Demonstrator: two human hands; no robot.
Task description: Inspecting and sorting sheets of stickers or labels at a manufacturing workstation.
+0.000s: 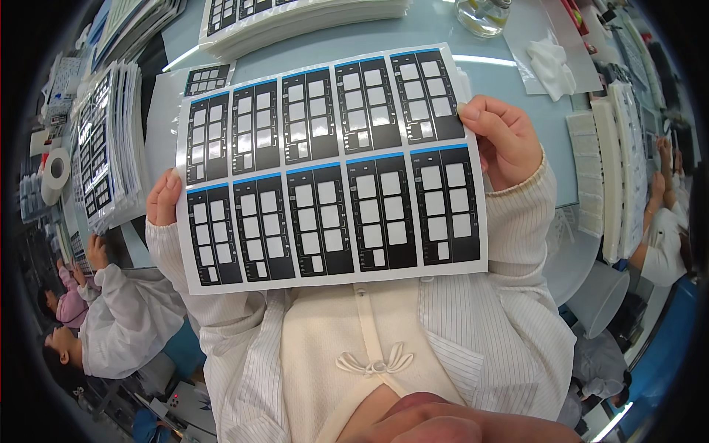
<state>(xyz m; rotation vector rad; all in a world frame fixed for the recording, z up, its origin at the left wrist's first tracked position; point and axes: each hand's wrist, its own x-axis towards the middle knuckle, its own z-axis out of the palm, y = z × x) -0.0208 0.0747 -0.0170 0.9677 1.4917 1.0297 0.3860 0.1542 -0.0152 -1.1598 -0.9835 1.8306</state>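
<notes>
A white sheet [333,168] with two rows of black label panels, blue strips along their tops and pale squares in them, is held up in front of my chest, slightly tilted. My left hand [163,198] is closed on its left edge, fingertips showing beside the border and the thumb hidden. On the opposite side, my right hand [504,140] pinches the right edge near the upper corner, thumb on the printed face and fingers curled. Behind the sheet's upper left, part of another black-panelled sheet [209,80] shows on the table.
A thick stack of sheets [310,31] lies at the table's far side, another stack [111,144] at left near a white roll [56,176]. A glass bottle [484,15] and crumpled white tissue [551,68] are far right. Plastic bins [600,295] stand lower right. Co-workers sit on both sides.
</notes>
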